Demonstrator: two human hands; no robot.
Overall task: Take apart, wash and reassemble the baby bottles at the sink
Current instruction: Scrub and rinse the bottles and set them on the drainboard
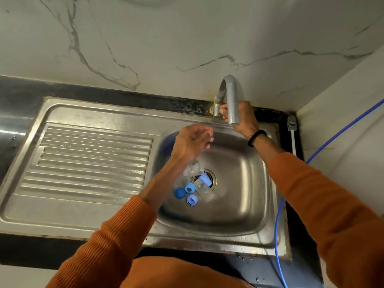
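Baby bottle parts lie around the drain in the steel sink basin (245,183): a clear bottle (204,191), a second clear piece (192,169), a dark blue cap (179,193) and light blue rings (190,188) (192,199). My left hand (192,142) hovers over the basin with loosely curled fingers and holds nothing; it looks blurred. My right hand (243,118) reaches behind the curved tap spout (231,100), its fingers gripping the tap handle at the spout's base (217,110). No water shows at the spout.
A ribbed steel draining board (89,161) lies left of the basin. A bottle brush (292,129) leans in the back right corner. A blue hose (278,225) runs down the right side. The marble wall stands close behind the tap.
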